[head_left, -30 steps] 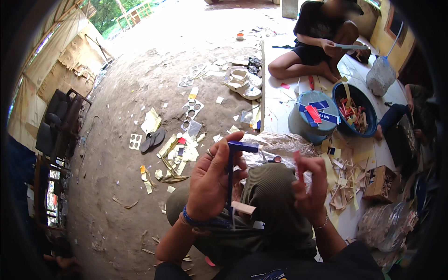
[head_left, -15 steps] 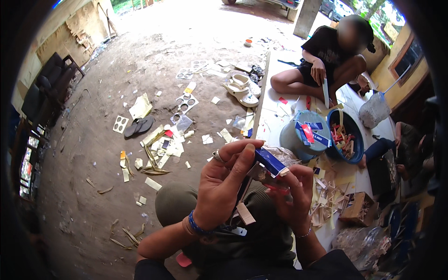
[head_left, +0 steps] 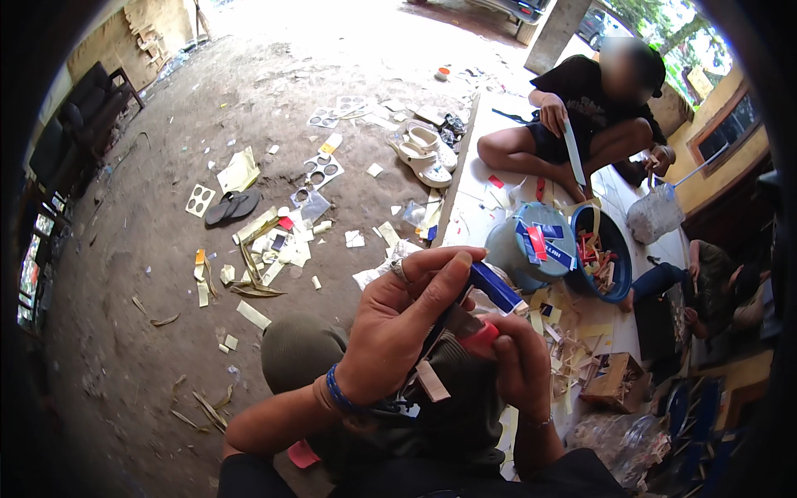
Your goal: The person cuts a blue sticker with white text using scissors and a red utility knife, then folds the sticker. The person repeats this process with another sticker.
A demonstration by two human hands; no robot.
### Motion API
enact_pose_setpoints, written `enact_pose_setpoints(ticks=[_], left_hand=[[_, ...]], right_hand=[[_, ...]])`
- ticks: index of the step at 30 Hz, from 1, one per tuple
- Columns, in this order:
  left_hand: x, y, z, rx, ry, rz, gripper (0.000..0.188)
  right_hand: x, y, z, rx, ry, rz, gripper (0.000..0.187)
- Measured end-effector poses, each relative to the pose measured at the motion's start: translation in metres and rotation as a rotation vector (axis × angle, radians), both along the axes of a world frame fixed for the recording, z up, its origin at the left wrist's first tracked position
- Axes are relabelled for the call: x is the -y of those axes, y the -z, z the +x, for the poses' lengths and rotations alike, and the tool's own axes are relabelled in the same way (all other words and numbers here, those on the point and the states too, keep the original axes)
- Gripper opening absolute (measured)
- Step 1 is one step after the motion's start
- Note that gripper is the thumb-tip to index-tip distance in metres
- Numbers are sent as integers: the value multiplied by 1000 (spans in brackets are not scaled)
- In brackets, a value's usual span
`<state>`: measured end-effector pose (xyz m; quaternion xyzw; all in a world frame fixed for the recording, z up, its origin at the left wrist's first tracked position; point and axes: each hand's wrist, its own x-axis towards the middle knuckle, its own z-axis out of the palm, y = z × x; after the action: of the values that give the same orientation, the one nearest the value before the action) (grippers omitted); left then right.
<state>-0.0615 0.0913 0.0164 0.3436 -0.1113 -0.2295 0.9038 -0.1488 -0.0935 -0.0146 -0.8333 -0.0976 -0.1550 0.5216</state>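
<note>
- The left hand [head_left: 398,332] pinches a flat blue-and-white paper strip [head_left: 496,288] between thumb and fingers, raised over the person's lap.
- The right hand [head_left: 521,365] curls tight around a small red piece [head_left: 480,335] pressed against the strip's lower end.
- Judging by this, keep both pinches firm and the edges aligned, working close above the olive-green trousers [head_left: 303,353].
- A grey plastic bucket [head_left: 519,249] sits just beyond.

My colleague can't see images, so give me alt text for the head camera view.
Left hand and right hand hold a blue strip and a red piece over the lap. Paper scraps litter the dirt floor; another person sits beside a blue tub.
</note>
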Motion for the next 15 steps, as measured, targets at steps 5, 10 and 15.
enact_pose_setpoints(ticks=[5, 10, 15], left_hand=[[2, -1, -1, 27, 35, 9, 29], [0, 0, 1, 25, 105, -16, 28], [4, 3, -1, 47, 85, -23, 27]], right_hand=[[1, 15, 2, 92, 6, 84, 40], [8, 15, 10, 154, -16, -62, 59], [6, 10, 13, 166, 35, -76, 59]])
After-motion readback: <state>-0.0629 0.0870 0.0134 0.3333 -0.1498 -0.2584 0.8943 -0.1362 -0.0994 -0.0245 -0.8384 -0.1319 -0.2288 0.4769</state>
